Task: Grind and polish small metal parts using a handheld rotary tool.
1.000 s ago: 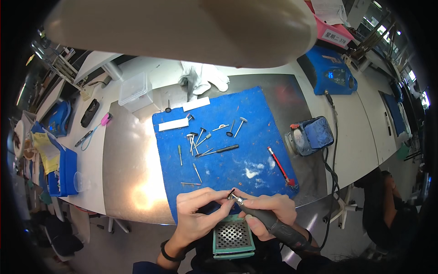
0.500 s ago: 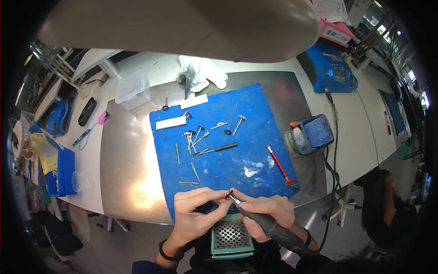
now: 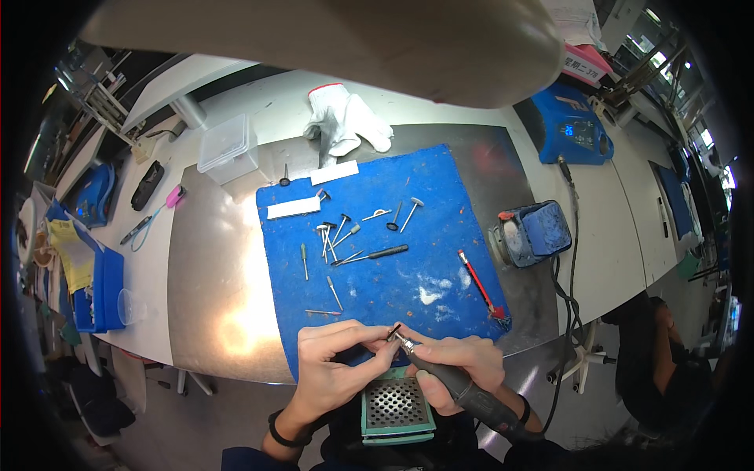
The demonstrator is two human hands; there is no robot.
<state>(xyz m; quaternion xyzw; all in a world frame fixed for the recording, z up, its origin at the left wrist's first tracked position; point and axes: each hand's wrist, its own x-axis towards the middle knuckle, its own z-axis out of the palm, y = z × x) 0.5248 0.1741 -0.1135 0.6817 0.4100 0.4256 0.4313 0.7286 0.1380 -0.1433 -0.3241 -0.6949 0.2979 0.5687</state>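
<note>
Nearest the person, just off the near edge of the worktop (image 3: 212,314), a green box with a perforated grille top (image 3: 397,407) sits below both hands. The right hand (image 3: 459,369) is wrapped closed around a dark rotary handpiece (image 3: 459,386), whose body runs back toward the lower right and whose metal tip points up and left. The left hand (image 3: 338,365) has its fingers curled, thumb and forefinger pinched on a small dark bit (image 3: 393,332) that meets the handpiece tip right over the near edge of the blue mat (image 3: 408,204). Farther along the mat, a red-handled tool (image 3: 477,283) lies near its right edge beside some white smears, and two thin pins lie close to the near left corner. Around the mat's middle rest a black-handled tool (image 3: 377,253) and a scatter of small mounted burs (image 3: 334,234); two white strips (image 3: 294,207) lie toward its far left corner. Beyond the mat's right edge stands a blue-padded holder (image 3: 532,233) with a cable running down from it. At the far edge of the worktop lie a white glove (image 3: 345,119) and a clear plastic box (image 3: 226,145), with a blue control unit (image 3: 577,129) at the far right.
</note>
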